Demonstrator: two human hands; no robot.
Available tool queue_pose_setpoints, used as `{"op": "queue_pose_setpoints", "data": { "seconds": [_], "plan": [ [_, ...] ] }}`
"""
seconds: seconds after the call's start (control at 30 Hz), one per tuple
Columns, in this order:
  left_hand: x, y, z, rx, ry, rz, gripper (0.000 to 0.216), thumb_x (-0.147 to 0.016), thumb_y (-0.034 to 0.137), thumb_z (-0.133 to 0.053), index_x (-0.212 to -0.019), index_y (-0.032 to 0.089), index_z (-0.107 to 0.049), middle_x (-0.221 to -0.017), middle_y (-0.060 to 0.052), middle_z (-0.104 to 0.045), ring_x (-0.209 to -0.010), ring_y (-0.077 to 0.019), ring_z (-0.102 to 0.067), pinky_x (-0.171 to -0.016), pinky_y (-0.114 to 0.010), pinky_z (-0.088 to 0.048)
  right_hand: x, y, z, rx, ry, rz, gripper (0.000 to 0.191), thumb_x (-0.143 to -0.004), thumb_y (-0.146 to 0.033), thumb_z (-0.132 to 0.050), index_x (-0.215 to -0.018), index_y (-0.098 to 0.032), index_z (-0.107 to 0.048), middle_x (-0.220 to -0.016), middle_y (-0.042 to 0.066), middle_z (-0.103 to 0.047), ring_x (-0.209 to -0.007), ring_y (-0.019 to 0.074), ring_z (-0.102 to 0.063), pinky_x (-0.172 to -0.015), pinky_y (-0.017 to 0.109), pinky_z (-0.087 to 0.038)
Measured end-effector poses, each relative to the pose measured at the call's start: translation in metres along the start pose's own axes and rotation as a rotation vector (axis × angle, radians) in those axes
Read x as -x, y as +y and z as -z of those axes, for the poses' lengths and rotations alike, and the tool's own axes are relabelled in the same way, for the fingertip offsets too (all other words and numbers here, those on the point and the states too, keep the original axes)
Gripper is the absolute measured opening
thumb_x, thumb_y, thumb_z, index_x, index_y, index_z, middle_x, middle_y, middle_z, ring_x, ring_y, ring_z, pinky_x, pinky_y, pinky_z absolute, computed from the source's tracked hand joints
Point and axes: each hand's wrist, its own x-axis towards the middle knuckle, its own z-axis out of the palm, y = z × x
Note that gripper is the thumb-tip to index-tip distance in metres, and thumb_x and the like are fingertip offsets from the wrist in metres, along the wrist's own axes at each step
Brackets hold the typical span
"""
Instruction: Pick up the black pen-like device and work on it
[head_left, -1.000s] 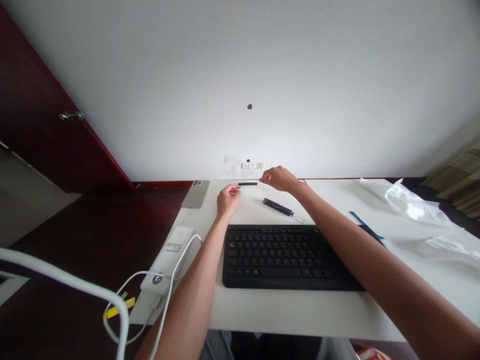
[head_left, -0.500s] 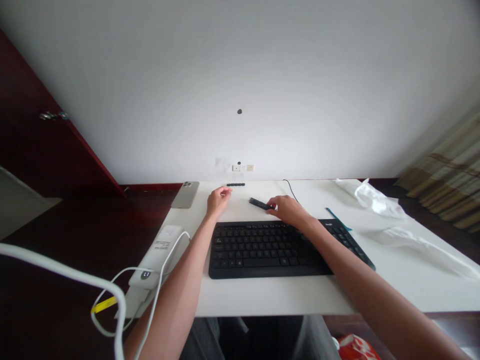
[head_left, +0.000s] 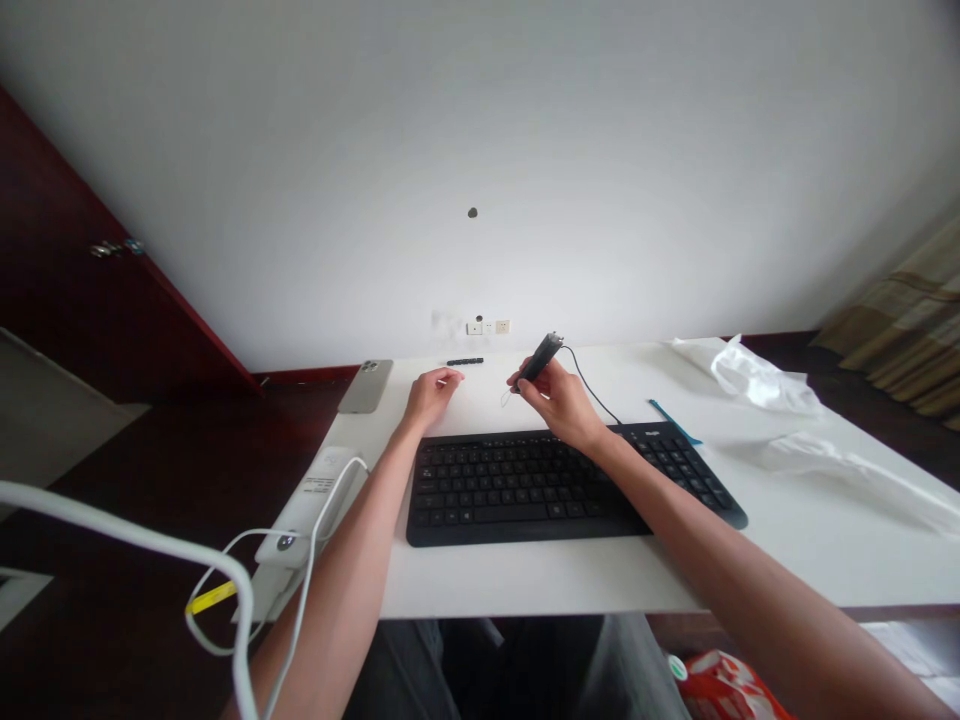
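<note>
Tool (head_left: 540, 362) is slanting above the surface (head_left: 540, 580) beyond the keyboard (head_left: 480, 492), the right hand (head_left: 564, 402) grasping its lower part, presumably for steady control, while the left hand (head_left: 433, 395) is being held near the strip (head_left: 466, 361), its grip indeterminable.

The single head-worn camera looks forward and down over the surface (head_left: 540, 585) from close above. Wall (head_left: 480, 120) fills twelve o'clock, lap (head_left: 409, 665) six.

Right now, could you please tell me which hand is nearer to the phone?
Left. The left hand is beside the phone, apart from it; the right hand is farther right.
</note>
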Motion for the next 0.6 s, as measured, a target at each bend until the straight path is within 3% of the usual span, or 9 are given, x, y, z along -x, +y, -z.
{"op": "queue_pose_setpoints", "data": {
  "seconds": [0.1,0.2,0.33,0.43,0.6],
  "plan": [
    [0.005,0.015,0.005,-0.095,-0.081,-0.05,0.041,-0.093,0.053,-0.056,-0.081,0.022,-0.08,-0.076,-0.003,-0.074,-0.072,-0.0186,-0.066,-0.077,-0.028,-0.05,0.004,-0.005,-0.005,-0.067,-0.036,0.04,0.018,-0.096,-0.035,-0.055,-0.111,-0.024,-0.055,-0.112,0.008,-0.077,-0.104,0.0227,-0.074,-0.097,0.039,-0.058],
    [0.012,0.03,0.006,-0.073,-0.179,-0.052,0.07,-0.098,0.067,-0.037,-0.064,0.02,-0.076,-0.057,-0.004,-0.062,-0.064,-0.0184,-0.062,-0.076,-0.031,-0.05,0.007,-0.005,-0.008,-0.146,-0.073,0.07,0.018,-0.096,-0.034,-0.056,-0.11,-0.023,-0.055,-0.11,0.008,-0.077,-0.1,0.0226,-0.074,-0.093,0.038,-0.059],
    [0.018,0.042,0.002,-0.019,-0.32,-0.134,0.085,-0.101,0.07,-0.018,-0.062,0.021,-0.075,-0.076,-0.007,-0.072,-0.084,-0.0216,-0.066,-0.097,-0.035,-0.048,0.008,0.0,-0.009,-0.15,-0.167,0.022,0.02,-0.094,-0.036,-0.061,-0.108,-0.023,-0.057,-0.101,0.007,-0.077,-0.087,0.0224,-0.076,-0.081,0.036,-0.061],
    [0.019,0.046,0.0,0.053,-0.475,-0.178,0.085,-0.101,0.071,-0.017,-0.069,0.02,-0.077,-0.085,-0.006,-0.076,-0.101,-0.0249,-0.066,-0.112,-0.04,-0.04,0.008,0.003,-0.01,-0.141,-0.219,0.009,0.024,-0.093,-0.039,-0.064,-0.109,-0.021,-0.059,-0.096,0.006,-0.077,-0.083,0.0227,-0.076,-0.076,0.034,-0.06],
    [0.02,0.046,0.001,0.139,-0.658,-0.129,0.085,-0.101,0.071,-0.016,-0.072,0.021,-0.079,-0.088,-0.005,-0.078,-0.118,-0.0266,-0.063,-0.121,-0.043,-0.028,0.01,0.001,-0.011,-0.155,-0.265,0.037,0.028,-0.094,-0.04,-0.064,-0.112,-0.02,-0.062,-0.1,0.007,-0.076,-0.086,0.0222,-0.075,-0.076,0.033,-0.059]
  ]
}}
